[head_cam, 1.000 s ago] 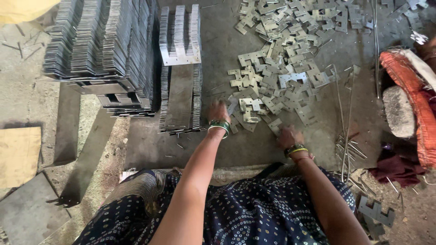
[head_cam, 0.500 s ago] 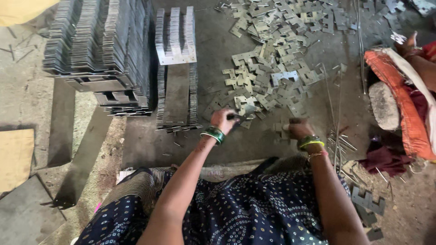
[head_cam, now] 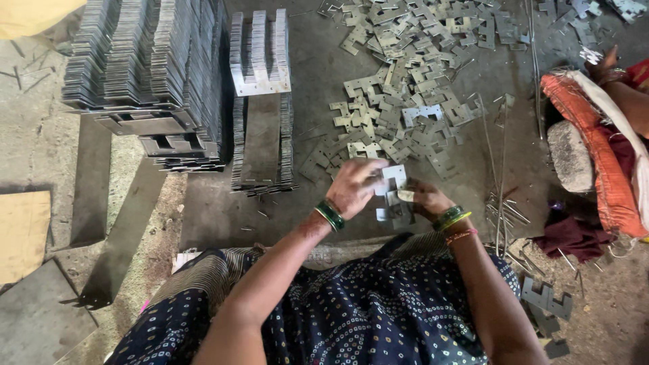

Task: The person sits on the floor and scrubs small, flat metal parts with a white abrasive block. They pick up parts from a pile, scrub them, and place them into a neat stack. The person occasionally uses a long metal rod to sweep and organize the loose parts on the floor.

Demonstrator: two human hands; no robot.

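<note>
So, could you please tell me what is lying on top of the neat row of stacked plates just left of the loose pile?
One pale notched plate lies flat across the row of stacked plates, near its far end. What lies beneath the row is hidden.

Bare floor (head_cam: pixel 216 216) is left open at lower centre — passage is blocked at upper left by stacked metal plates (head_cam: pixel 149 74), and at upper centre by scattered brackets (head_cam: pixel 405 101).

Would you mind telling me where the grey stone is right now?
In the head view, the grey stone lies on the floor at the right, against the orange cloth and right of the loose metal pieces, beyond the right hand.
</note>
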